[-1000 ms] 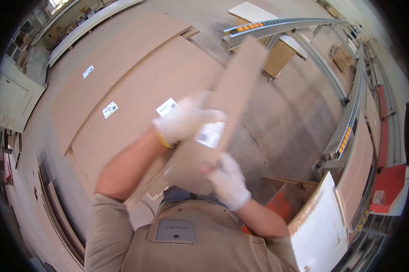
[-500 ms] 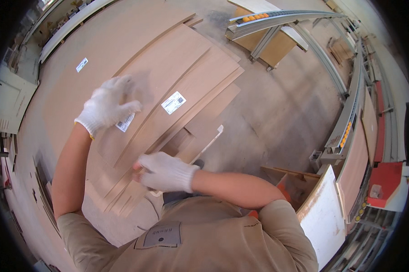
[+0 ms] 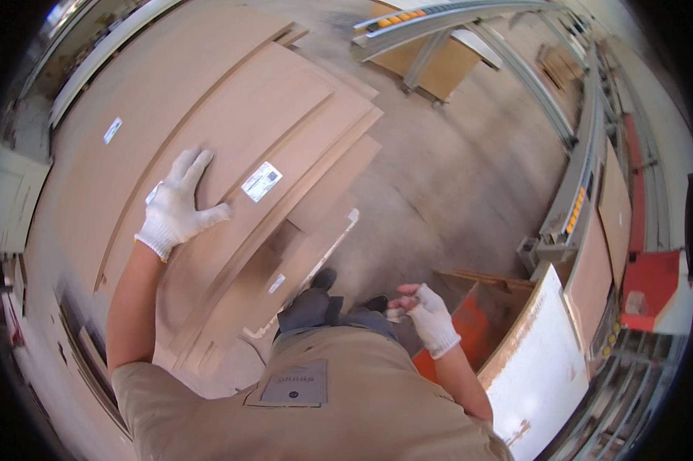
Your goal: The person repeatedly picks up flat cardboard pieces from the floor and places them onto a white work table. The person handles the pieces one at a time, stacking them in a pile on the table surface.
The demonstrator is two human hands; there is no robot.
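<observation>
My left hand (image 3: 179, 201), in a white knit glove, lies with fingers spread on the top of a stack of brown boards (image 3: 246, 107). A white label partly shows beside its fingers. Another white label (image 3: 262, 181) sticks to a board to the right of that hand. My right hand (image 3: 429, 316), gloved with bare fingertips showing, hangs away from the boards to the right of my body. Its fingers are curled together; what they hold, if anything, is too small and blurred to make out.
Beside my right forearm stands an open wooden box with an orange thing (image 3: 469, 326) inside and a worn white panel (image 3: 542, 361). A roller conveyor (image 3: 431, 24) curves from the far side down the right, near a red machine part (image 3: 653, 288). More boards lean at the lower left.
My right hand has left the near edge of the boards and swung right, beside the box. My left hand has flattened on the stack, uncovering part of the board. The view has shifted slightly.
</observation>
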